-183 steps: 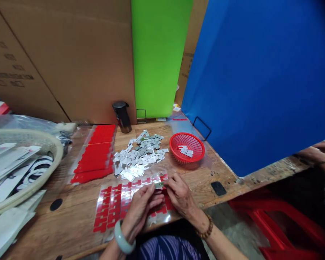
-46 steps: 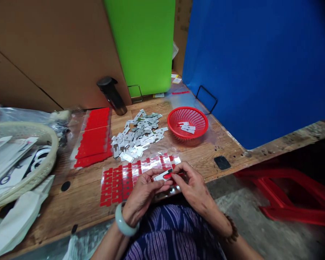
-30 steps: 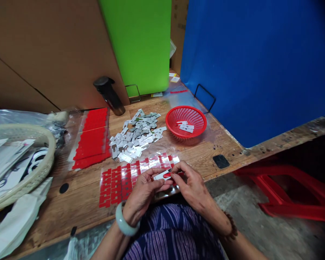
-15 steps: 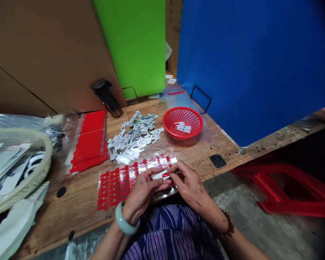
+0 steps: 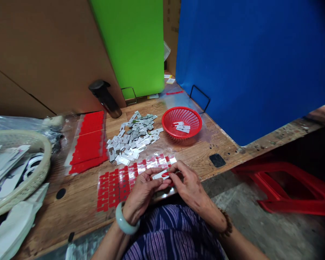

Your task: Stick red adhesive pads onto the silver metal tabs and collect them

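Observation:
My left hand [image 5: 142,187] is closed around a small flat metal plate [image 5: 158,175], held level above the front of the table. At the plate's right end, the thumb and forefinger of my right hand [image 5: 189,186] pinch a small red sticker [image 5: 165,174], which lies against the plate's face. Whether all of it touches the plate I cannot tell. Under my hands is a clear sheet of red stickers [image 5: 114,187], its right part hidden. Behind it lies a loose heap of similar metal plates [image 5: 134,139]. Several plates rest in a red plastic basket [image 5: 166,131] to the right.
A stack of red sheets [image 5: 89,139] lies left of the heap, with a dark bottle [image 5: 105,98] behind. A pale basket [image 5: 47,159] holds packaged items at far left. Green [image 5: 130,43] and blue [image 5: 233,65] panels stand behind. A red stool [image 5: 295,184] is at right.
The view has shifted very slightly. Both hands keep the same hold on the plate and the red sticker, with hardly any visible movement.

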{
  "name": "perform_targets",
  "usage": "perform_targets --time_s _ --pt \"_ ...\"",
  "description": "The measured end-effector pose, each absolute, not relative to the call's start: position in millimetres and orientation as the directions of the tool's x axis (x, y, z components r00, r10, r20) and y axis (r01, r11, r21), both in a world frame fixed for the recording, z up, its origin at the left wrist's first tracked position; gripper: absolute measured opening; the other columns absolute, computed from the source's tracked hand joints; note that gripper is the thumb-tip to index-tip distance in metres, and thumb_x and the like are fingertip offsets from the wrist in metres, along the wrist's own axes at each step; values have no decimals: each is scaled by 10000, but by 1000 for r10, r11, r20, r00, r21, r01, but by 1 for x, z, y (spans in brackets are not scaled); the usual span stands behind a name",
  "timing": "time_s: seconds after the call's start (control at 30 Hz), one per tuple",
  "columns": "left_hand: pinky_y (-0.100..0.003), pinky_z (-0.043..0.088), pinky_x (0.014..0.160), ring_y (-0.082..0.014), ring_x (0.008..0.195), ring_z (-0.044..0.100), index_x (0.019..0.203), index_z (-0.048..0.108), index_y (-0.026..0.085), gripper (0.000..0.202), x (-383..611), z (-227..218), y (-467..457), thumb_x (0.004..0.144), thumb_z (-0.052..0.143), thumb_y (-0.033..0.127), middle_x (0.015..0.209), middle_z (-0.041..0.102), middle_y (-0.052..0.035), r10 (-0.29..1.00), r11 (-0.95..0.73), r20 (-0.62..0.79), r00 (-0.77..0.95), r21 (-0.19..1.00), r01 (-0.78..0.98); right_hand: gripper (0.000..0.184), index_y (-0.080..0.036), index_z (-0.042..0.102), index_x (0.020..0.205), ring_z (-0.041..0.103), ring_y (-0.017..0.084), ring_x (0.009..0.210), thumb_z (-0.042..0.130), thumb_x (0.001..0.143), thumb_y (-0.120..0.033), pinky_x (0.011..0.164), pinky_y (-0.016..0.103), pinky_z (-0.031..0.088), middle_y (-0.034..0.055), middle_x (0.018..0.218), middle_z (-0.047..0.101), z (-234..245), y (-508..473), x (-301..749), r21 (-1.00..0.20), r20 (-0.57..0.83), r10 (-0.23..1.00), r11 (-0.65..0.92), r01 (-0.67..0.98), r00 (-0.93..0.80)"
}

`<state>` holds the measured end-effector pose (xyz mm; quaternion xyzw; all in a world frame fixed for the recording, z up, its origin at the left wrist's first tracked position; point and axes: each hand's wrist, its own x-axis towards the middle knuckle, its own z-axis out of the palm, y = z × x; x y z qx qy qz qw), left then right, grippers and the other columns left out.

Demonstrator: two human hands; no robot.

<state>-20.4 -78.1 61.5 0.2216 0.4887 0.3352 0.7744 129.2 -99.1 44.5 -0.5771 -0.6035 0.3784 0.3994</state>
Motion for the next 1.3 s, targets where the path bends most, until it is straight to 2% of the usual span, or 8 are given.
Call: perform_targets --time_s 0.2,0.43,0.63,0.87,0.97,1.1,1.3 --pt "-216 542 725 -156 720 700 998 538 91 338 -20 61 -78 694 663 13 814 725 -131 739 674 -604 299 672 -308 134 -196 486 780 511 128 718 442 801 -71 675 239 396 -8 768 532 47 -98 129 -916 36 999 38 399 -12" --pt "-193 546 679 -131 679 693 941 569 101 269 -18 59 -78 704 695 88 801 725 -101 755 655 -589 288 687 -315 130 -199 483 783 503 130 721 429 811 -84 678 248 387 -11 765 525 43 -99 127 -925 22 1000 25 379 -13" --pt "-207 546 667 -140 661 695 939 557 125 311 -18 50 -79 677 724 119 799 727 -91 787 617 -566 246 731 -291 124 -191 490 761 500 125 710 445 803 -83 665 241 376 -17 745 525 44 -98 126 -922 29 1000 25 387 6" --pt "-209 532 643 -128 617 679 942 558 126 332 -18 48 -79 671 734 203 702 721 -66 832 552 -515 204 802 -227 114 -187 536 739 517 132 727 491 778 -89 682 246 386 -18 737 554 48 -101 121 -948 -39 998 -53 313 53" --pt "-202 524 601 -126 581 667 912 568 128 318 -18 50 -79 657 738 213 664 714 -50 845 532 -503 179 824 -196 120 -190 546 701 514 153 785 510 774 -103 717 267 393 -3 760 547 49 -103 119 -951 -18 998 -37 306 63" --pt "-207 521 586 -139 577 670 900 571 131 318 -18 52 -79 649 744 223 645 711 -53 836 547 -517 185 816 -188 129 -192 552 685 507 157 816 524 760 -90 729 272 394 7 804 529 49 -102 120 -947 34 994 -1 321 102" --pt "-201 531 646 -136 627 684 977 562 108 367 -21 50 -79 661 738 172 707 726 -90 806 590 -545 233 771 -238 109 -194 545 755 518 134 701 478 795 -118 671 256 404 -17 733 559 47 -99 124 -961 -59 997 -72 268 60"
